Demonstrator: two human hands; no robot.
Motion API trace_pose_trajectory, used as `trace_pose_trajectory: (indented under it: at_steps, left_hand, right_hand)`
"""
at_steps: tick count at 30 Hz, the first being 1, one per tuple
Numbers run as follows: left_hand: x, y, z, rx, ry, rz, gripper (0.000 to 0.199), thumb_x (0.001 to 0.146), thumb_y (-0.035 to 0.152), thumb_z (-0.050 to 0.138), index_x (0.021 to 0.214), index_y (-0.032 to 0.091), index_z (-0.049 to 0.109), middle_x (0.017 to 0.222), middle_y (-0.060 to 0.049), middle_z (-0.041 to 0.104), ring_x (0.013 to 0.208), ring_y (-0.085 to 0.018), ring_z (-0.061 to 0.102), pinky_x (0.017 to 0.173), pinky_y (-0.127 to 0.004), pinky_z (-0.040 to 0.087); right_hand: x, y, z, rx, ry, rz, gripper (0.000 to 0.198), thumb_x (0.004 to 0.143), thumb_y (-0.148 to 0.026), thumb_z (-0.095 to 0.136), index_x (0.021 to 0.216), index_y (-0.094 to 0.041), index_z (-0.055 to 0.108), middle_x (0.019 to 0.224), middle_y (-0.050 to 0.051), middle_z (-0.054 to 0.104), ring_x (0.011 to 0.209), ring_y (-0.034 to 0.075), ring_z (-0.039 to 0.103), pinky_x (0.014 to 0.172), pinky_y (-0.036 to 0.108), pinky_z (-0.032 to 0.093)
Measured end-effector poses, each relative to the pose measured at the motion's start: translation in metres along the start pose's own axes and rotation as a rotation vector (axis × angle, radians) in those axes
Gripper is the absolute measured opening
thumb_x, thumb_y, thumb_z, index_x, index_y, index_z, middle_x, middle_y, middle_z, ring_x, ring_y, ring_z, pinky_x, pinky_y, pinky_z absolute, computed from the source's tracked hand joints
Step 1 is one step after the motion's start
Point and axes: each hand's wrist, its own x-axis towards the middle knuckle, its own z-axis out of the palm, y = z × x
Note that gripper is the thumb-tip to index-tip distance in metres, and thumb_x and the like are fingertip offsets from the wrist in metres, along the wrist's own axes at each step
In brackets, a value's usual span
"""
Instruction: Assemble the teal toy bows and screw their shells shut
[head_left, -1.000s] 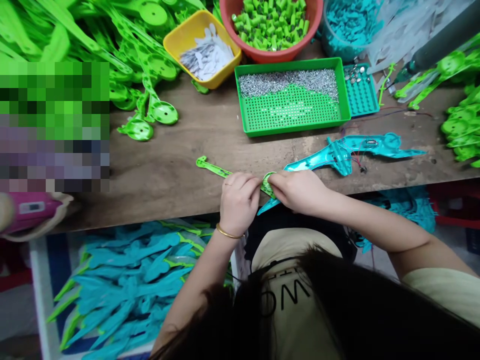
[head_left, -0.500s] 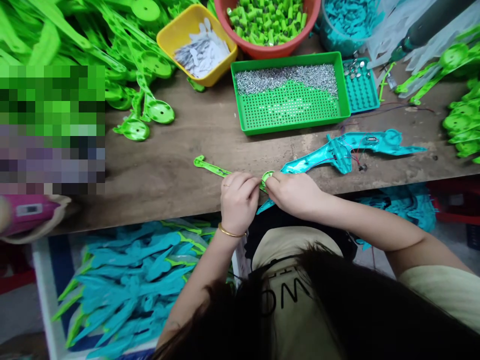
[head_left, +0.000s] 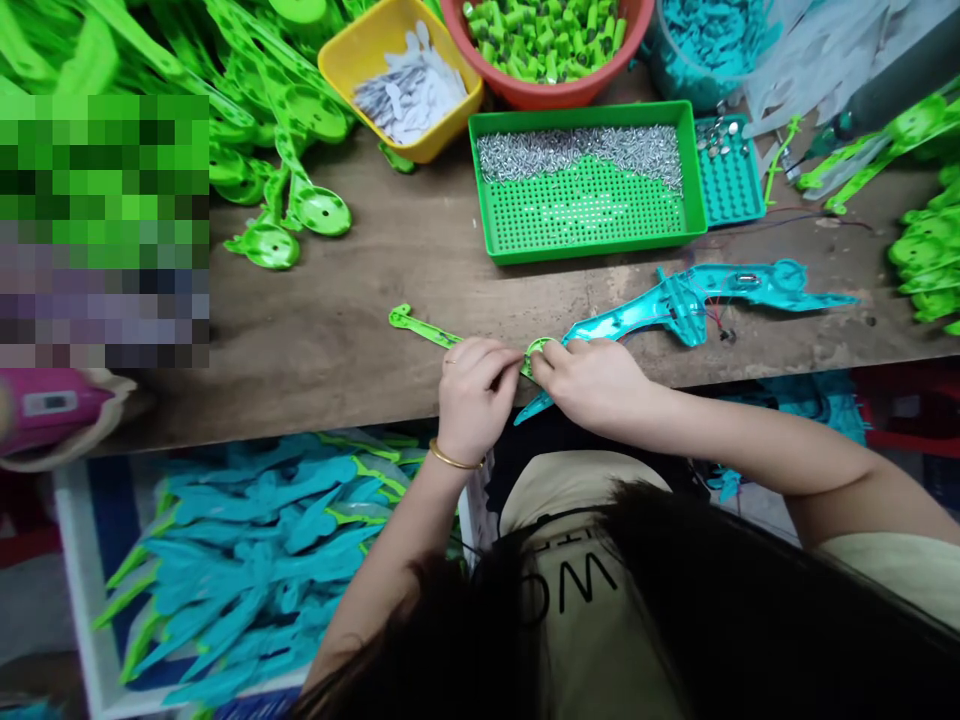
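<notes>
A long green plastic part (head_left: 424, 328) with a hooked far end runs under my left hand (head_left: 477, 385), whose fingers are closed on it. Its round end shows between the two hands. My right hand (head_left: 596, 378) pinches at that round end with thumb and forefinger; anything small inside the pinch is hidden. Beneath the right hand lies a blue plastic toy shell (head_left: 679, 305), inner side up, with thin red and dark wires and a small metal piece. The blue tip sticks out below the right hand, over the table's front edge.
Behind the hands stands a green perforated tray (head_left: 592, 248) of small screws. Further back are a yellow tub (head_left: 450, 130) of white pieces, a red bowl (head_left: 555, 95) of green pieces and a blue tray (head_left: 731, 190). Green parts (head_left: 322, 210) pile left; a bin (head_left: 262, 560) of blue parts sits below.
The whole view has shifted slightly. My hands stay at the green part's round end, with only small finger movement; the blue shell lies as before.
</notes>
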Motion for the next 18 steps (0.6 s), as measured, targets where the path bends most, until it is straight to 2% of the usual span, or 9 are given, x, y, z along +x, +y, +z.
trace_pose_trajectory:
  at_steps: [5, 10, 13, 18]
  left_hand:
    - [0.005, 0.003, -0.001, -0.037, 0.004, -0.061, 0.013, 0.089, 0.023, 0.060, 0.081, 0.020, 0.069, 0.083, -0.002, 0.072, 0.083, -0.017, 0.064, 0.085, -0.035, 0.049]
    - [0.005, 0.002, -0.001, -0.040, 0.014, -0.045, 0.012, 0.089, 0.021, 0.061, 0.080, 0.019, 0.069, 0.082, -0.002, 0.072, 0.081, -0.017, 0.064, 0.082, -0.035, 0.049]
    - [0.004, -0.002, -0.002, -0.050, 0.000, -0.014, 0.010, 0.090, 0.023, 0.061, 0.084, 0.019, 0.068, 0.084, -0.003, 0.072, 0.084, -0.017, 0.064, 0.084, -0.035, 0.050]
    - [0.001, -0.010, -0.006, -0.083, -0.028, 0.065, 0.009, 0.090, 0.019, 0.060, 0.093, 0.019, 0.069, 0.090, -0.004, 0.072, 0.090, -0.017, 0.065, 0.090, -0.036, 0.050]
  right_hand:
    - [0.004, -0.003, -0.001, -0.037, -0.031, 0.006, 0.045, 0.094, -0.005, 0.019, 0.117, -0.002, 0.057, 0.096, 0.019, 0.064, 0.086, 0.029, 0.067, 0.058, 0.033, 0.041]
    - [0.000, -0.003, 0.003, -0.023, -0.078, -0.051, 0.046, 0.094, -0.005, 0.020, 0.123, -0.001, 0.055, 0.097, 0.020, 0.065, 0.084, 0.027, 0.068, 0.055, 0.032, 0.040]
    - [-0.007, 0.004, 0.006, -0.011, -0.068, -0.071, 0.047, 0.096, -0.008, 0.021, 0.132, -0.004, 0.051, 0.099, 0.017, 0.067, 0.083, 0.026, 0.069, 0.053, 0.032, 0.036]
    - [-0.013, 0.023, 0.011, 0.064, -0.009, -0.090, 0.042, 0.098, -0.018, 0.034, 0.137, -0.016, 0.050, 0.100, 0.011, 0.071, 0.081, 0.022, 0.069, 0.053, 0.031, 0.027]
